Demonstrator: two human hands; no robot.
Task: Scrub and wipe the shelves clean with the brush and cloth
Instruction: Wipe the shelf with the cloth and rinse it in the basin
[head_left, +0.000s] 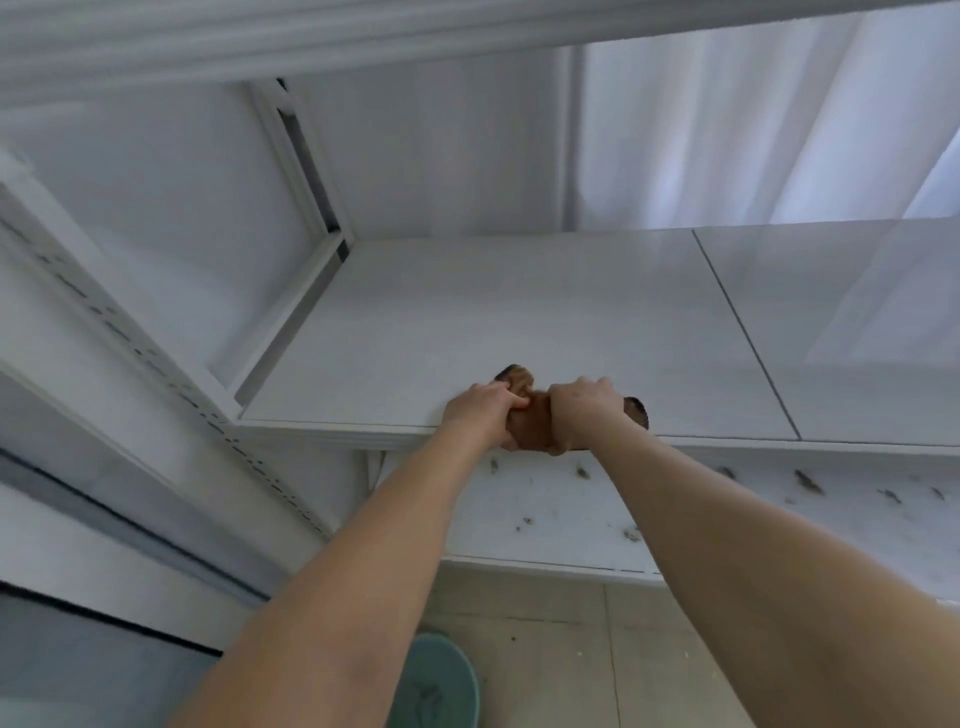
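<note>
**L hand (480, 410) + R hand (582, 408) clenched on cloth (530, 423) at shelf (467, 322) edge**

Both my hands grip the brown cloth, fingers curled round it, backs of hands up. Cloth is bunched tight btw them and is the only thing separating them; they sit v. close, side by side. It lies right at the shelf's front edge, on the left panel, and part of it hangs just over the lip. A small lump of cloth pokes out past my L hand onto the shelf top. A dark rounded end shows beyond my R hand; can't tell if that's more cloth or sth else.

Shelf top is plain white, w/ a thin dark seam (743, 332) running front to back, right of my hands. The lower shelf (540, 519) just beneath is dotted w/ brown specks (808, 483), most of them right of my R arm, a few btw my arms. A white slotted upright (130, 338) runs down the left side. A white curtain (727, 130) hangs behind, top right.

Down on the tiled floor (571, 649), btw my forearms, sits a teal basin (441, 675), partly hidden by my L arm.
</note>
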